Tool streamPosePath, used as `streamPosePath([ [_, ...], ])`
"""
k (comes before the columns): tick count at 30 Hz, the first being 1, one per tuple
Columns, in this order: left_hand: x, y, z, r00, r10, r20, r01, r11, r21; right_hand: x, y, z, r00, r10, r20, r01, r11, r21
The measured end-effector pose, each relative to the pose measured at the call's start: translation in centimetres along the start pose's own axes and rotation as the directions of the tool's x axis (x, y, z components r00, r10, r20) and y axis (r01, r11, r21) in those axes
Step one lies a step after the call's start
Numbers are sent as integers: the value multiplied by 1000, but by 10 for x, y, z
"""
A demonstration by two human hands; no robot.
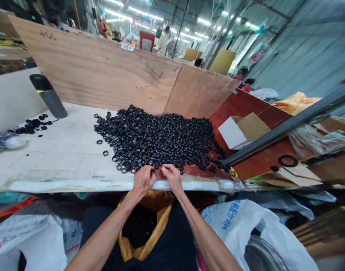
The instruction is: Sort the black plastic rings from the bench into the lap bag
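The left hand (144, 179) is curled with a dark piece (152, 171) seemingly pinched, while whether anything is gripped by the right hand (171, 176) cannot be told; black rings (161, 137), heaped at twelve o'clock on the bench (73, 150), are best taken singly by fingertip.

Left fingers (149, 169): grip partly hidden | metal bowl (261, 253): cut off

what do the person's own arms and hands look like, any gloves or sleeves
The left hand and right hand are bare, without gloves. Both forearms are uncovered as far as they show, with no sleeve or watch visible. Dark clothing covers the legs.
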State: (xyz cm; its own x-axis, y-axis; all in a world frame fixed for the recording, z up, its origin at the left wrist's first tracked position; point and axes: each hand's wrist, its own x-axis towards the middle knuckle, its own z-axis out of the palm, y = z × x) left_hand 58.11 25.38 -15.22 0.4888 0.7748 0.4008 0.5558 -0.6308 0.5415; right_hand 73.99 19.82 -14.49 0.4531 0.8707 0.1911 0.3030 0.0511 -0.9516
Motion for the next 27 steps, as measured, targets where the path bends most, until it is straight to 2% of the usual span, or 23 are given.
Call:
streamPosePath([
  [2, -1, -1, 2, 999, -31, -21, 30, 997, -69, -1, -7, 8, 995, 103, 17, -104, 975, 199],
  [4, -2, -2, 4, 998, -50, -31, 46, 992, -117, -4, -13, 17, 995, 93, 47, -102, 957, 271],
  [9, -6, -1, 2, 997, -48, -53, 31, 957, -288, -11, -14, 26, 998, -48, 44, 37, 974, 223],
  [12, -6, -1, 2, 993, -111, -39, 82, 895, -439, -13, -10, 24, 1000, -27, 15, 23, 973, 230],
  [17, -4, -4, 5, 981, -193, -12, 136, 732, -668, -13, -2, 21, 997, 72, 36, -79, 956, 283],
  [20, -3, -8, 6, 988, -155, -13, 101, 706, -701, -13, 2, 19, 993, 104, 55, -116, 945, 307],
  [27, -1, -12, 0, 994, 18, -107, -80, 790, -608, -10, 4, 18, 995, 85, 52, -96, 959, 267],
])
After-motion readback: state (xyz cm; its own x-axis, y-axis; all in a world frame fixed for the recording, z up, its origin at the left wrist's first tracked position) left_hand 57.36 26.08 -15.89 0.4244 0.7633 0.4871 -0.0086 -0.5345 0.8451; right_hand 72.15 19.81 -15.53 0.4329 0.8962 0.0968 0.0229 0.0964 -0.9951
